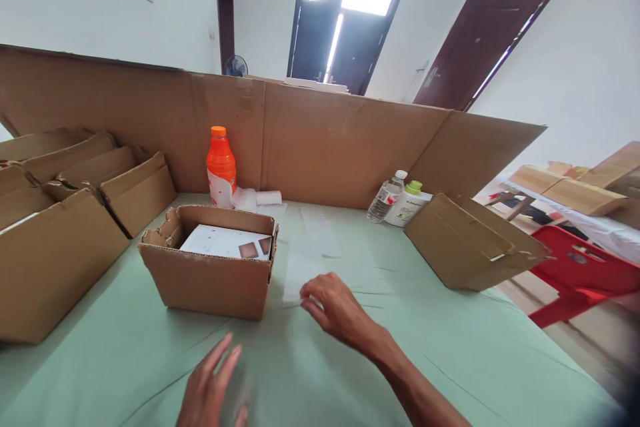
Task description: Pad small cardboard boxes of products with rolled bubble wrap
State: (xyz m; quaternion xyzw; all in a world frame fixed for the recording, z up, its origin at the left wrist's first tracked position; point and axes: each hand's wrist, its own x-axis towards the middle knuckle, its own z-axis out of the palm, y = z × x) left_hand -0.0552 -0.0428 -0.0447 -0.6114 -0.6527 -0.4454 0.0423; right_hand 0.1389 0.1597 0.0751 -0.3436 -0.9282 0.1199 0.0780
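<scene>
My left hand (213, 383) is low in the view, over the green cloth, with its fingers apart and nothing in them; its thumb side is blurred. My right hand (333, 307) is at the near right corner of a thin translucent sheet, perhaps bubble wrap (303, 270), lying flat on the cloth. Its fingers are half curled, with a small gap to the thumb; whether the fingertips touch the sheet I cannot tell. Left of that hand stands an open cardboard box (215, 287), holding a flat white box (220, 242) with brown squares printed on it.
Several cardboard boxes (65, 253) crowd the left side. Behind stand an orange bottle (221, 163), crumpled bubble wrap (245, 199) and a white roll (269, 197), before a cardboard wall (320, 140). Rightward are a water bottle (387, 199), a white bottle (406, 207) and a tilted box (460, 247).
</scene>
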